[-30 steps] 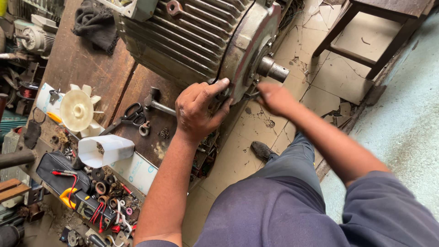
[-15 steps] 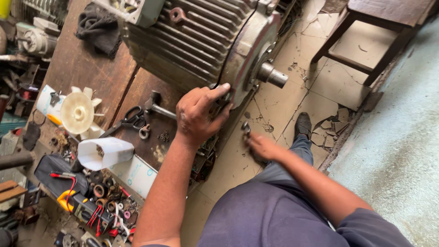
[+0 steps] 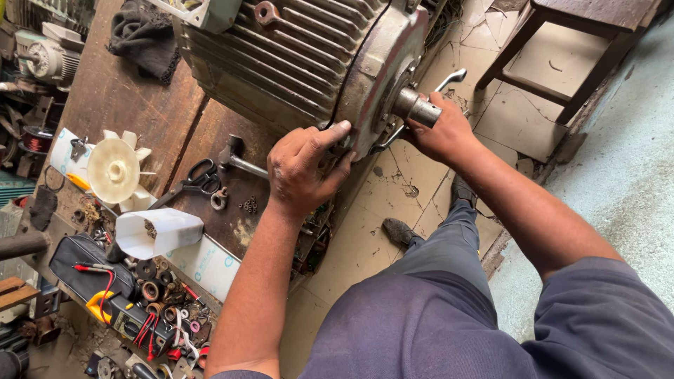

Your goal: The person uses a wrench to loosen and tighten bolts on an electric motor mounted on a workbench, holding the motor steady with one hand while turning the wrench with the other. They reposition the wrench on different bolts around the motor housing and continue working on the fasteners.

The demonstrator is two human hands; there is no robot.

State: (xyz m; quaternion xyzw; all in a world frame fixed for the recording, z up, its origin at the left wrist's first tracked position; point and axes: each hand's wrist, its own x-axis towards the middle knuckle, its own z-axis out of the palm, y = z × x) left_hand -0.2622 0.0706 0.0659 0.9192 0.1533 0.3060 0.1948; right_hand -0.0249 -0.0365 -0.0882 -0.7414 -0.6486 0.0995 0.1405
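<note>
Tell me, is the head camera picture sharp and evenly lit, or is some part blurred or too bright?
Head view: soft daylight, no hard shadows; left hand, right hand and motor are sharp; the pale floor at right looks slightly washed out; edges bend a little.

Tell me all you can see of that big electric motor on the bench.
The big motor lies on its side on the wooden bench, a grey, grimy ribbed metal body with a round end cover and a bare shaft stub overhanging the floor. The left hand presses the cover's rim; the right hand holds a spanner beside the shaft.
</note>
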